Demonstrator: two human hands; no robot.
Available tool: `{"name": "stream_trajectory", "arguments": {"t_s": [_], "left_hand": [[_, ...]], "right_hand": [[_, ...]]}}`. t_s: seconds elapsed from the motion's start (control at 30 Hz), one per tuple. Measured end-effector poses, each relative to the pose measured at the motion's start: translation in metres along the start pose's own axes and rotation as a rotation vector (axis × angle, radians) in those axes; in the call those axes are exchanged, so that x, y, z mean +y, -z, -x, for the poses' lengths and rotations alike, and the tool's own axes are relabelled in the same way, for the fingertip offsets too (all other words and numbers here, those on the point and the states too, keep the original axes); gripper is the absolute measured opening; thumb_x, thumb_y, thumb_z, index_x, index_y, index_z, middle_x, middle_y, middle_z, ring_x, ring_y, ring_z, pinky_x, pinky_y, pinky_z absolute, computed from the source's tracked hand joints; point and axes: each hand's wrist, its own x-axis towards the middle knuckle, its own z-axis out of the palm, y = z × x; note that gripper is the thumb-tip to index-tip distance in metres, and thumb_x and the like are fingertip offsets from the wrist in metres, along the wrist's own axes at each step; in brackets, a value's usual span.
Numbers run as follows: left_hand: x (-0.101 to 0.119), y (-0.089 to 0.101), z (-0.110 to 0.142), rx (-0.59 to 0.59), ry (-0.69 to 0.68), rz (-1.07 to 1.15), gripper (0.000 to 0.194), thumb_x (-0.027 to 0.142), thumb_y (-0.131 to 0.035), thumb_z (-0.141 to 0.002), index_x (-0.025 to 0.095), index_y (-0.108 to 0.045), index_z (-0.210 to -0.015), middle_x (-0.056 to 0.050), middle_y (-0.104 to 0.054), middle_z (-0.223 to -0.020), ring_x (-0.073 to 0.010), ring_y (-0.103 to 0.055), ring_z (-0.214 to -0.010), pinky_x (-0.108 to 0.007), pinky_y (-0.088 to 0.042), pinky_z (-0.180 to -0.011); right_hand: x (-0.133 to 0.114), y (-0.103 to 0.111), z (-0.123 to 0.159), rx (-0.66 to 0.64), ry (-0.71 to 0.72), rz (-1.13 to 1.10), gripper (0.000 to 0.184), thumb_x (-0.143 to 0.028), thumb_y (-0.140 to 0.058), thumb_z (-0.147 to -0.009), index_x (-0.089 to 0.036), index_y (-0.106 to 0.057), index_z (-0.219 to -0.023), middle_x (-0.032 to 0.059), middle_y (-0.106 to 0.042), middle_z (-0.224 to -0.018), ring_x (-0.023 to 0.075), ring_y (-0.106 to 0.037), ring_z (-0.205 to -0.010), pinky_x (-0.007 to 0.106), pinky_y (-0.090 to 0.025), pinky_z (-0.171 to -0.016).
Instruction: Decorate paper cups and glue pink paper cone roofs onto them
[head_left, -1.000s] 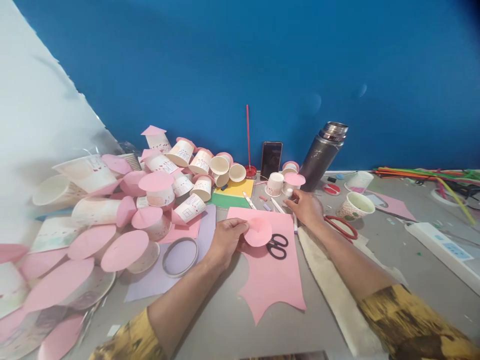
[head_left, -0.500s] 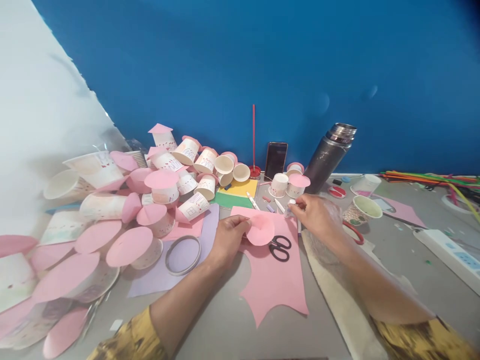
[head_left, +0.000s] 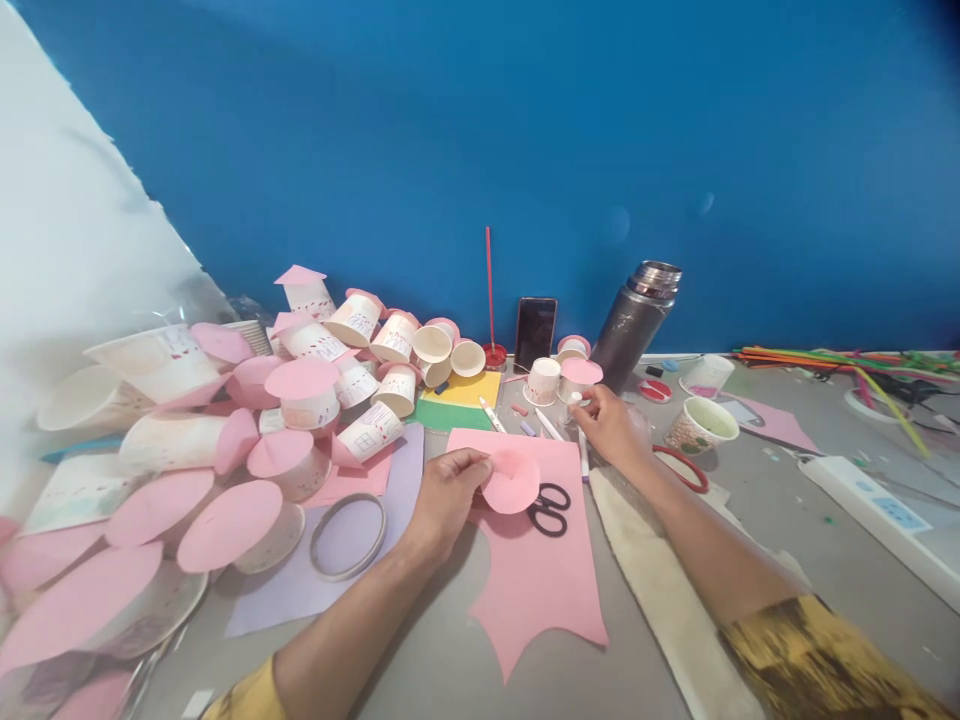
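Between the thumb and fingers of my left hand is a round pink paper piece, creased at its middle. It is held over a cut pink sheet. Black-handled scissors lie on that sheet, their blades hidden under the round piece. My right hand is closed by its fingertips on a small white-capped bottle near the sheet's far right corner. Just behind it stand a white paper cup and a cup with a pink paper roof.
Many pink-topped paper cups crowd the left. A tape roll rests on purple paper. Behind are a phone and dark flask; to the right, a patterned cup and power strip. Beige cloth lies under my right forearm.
The view has shifted, so the table's things appear a little lower and further left. Both hands keep their grips, on the round pink paper and the small bottle.
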Motion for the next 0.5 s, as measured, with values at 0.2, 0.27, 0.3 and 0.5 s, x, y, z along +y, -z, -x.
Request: {"name": "stream_trajectory", "arguments": {"t_s": [0.2, 0.27, 0.3, 0.5], "left_hand": [[0.001, 0.000, -0.002, 0.017, -0.030, 0.009, 0.025, 0.039, -0.071, -0.067, 0.015, -0.064, -0.066, 0.000, -0.055, -0.065, -0.0118, -0.051, -0.060, -0.023, -0.043, -0.056], [0.003, 0.000, -0.002, 0.023, -0.041, 0.016, 0.025, 0.039, -0.071, -0.067, 0.015, -0.062, -0.065, 0.001, -0.054, -0.065, -0.0120, -0.050, -0.061, -0.024, -0.043, -0.057], [0.004, 0.000, -0.001, 0.026, -0.050, 0.015, 0.025, 0.039, -0.072, -0.067, 0.016, -0.061, -0.064, 0.001, -0.053, -0.065, -0.0119, -0.050, -0.061, -0.024, -0.043, -0.057], [0.010, -0.001, 0.005, 0.072, -0.174, -0.118, 0.020, 0.035, -0.065, -0.071, 0.018, -0.062, -0.062, 0.003, -0.048, -0.061, -0.0108, -0.042, -0.058, -0.022, -0.037, -0.053]], "right_hand": [[-0.002, 0.006, 0.001, 0.020, -0.007, -0.030, 0.033, -0.044, -0.065, -0.088, -0.024, -0.066, -0.114, 0.0042, -0.079, -0.083, 0.0285, -0.071, -0.086, 0.033, -0.041, -0.070], [-0.005, 0.011, 0.004, 0.038, 0.003, -0.061, 0.035, -0.043, -0.061, -0.090, -0.022, -0.065, -0.117, 0.0063, -0.078, -0.085, 0.0288, -0.071, -0.087, 0.034, -0.042, -0.072], [-0.008, 0.013, 0.007, 0.038, 0.021, -0.084, 0.033, -0.043, -0.059, -0.092, -0.021, -0.066, -0.115, 0.0069, -0.078, -0.086, 0.0280, -0.070, -0.087, 0.033, -0.042, -0.072], [-0.033, 0.020, 0.035, -0.278, 0.300, -0.309, 0.033, -0.049, -0.059, -0.091, -0.022, -0.072, -0.077, -0.0002, -0.076, -0.076, 0.0159, -0.066, -0.068, 0.024, -0.044, -0.063]]}}
